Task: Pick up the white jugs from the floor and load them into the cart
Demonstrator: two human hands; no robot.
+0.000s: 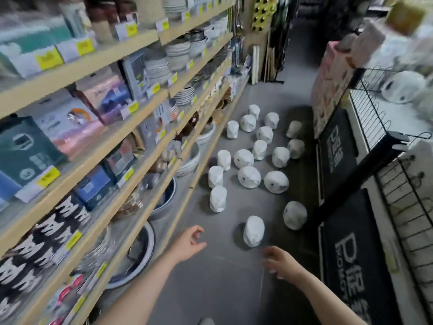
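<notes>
White jugs [253, 231] crowd the aisle floor at frame centre; the cart [384, 127] stands at right. Both hands, left [189, 241] and right [280, 262], reach empty, fingers loosely curled; grasping the nearest jug likely comes next.

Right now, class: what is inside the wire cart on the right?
Through the wire cart side, at least one white wrapped jug lies inside. The picture is blurred there and the cart runs out of frame, so the rest of its load cannot be seen.
</notes>
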